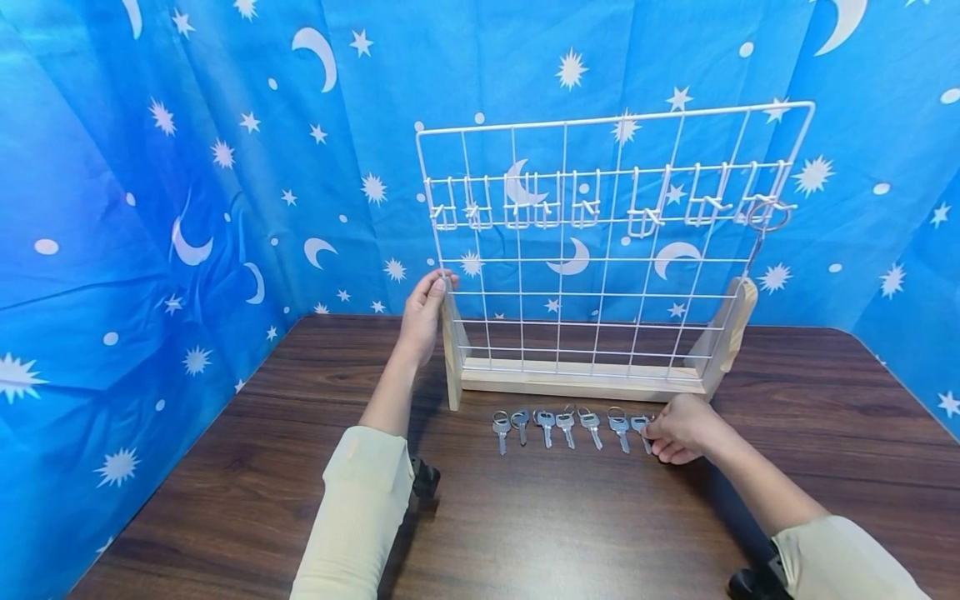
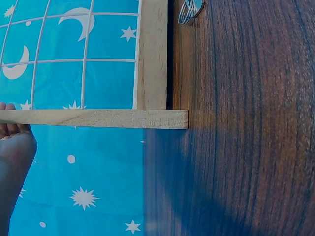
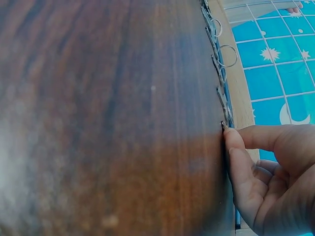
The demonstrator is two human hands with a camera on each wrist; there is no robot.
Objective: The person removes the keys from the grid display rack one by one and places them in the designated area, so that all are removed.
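Observation:
A white wire grid rack (image 1: 577, 260) stands upright in a wooden base (image 1: 577, 382). At its left, my left hand (image 1: 422, 317) grips the upper part of the wooden side post (image 1: 452, 358); the left wrist view shows fingertips behind that post (image 2: 98, 118). Several silver keys (image 1: 566, 429) with rings lie in a row before the base. My right hand (image 1: 686, 429) pinches the rightmost key (image 1: 641, 424) between thumb and forefinger, at the table surface. Another key (image 1: 754, 252) hangs by its large ring (image 1: 768, 216) at the grid's right end.
White wire hooks (image 1: 585, 208) run in a row across the upper grid. Behind it and at both sides hangs a blue cloth (image 1: 480, 50) with moons and stars. The dark wooden table (image 1: 540, 525) spreads out under the keys and in front of them.

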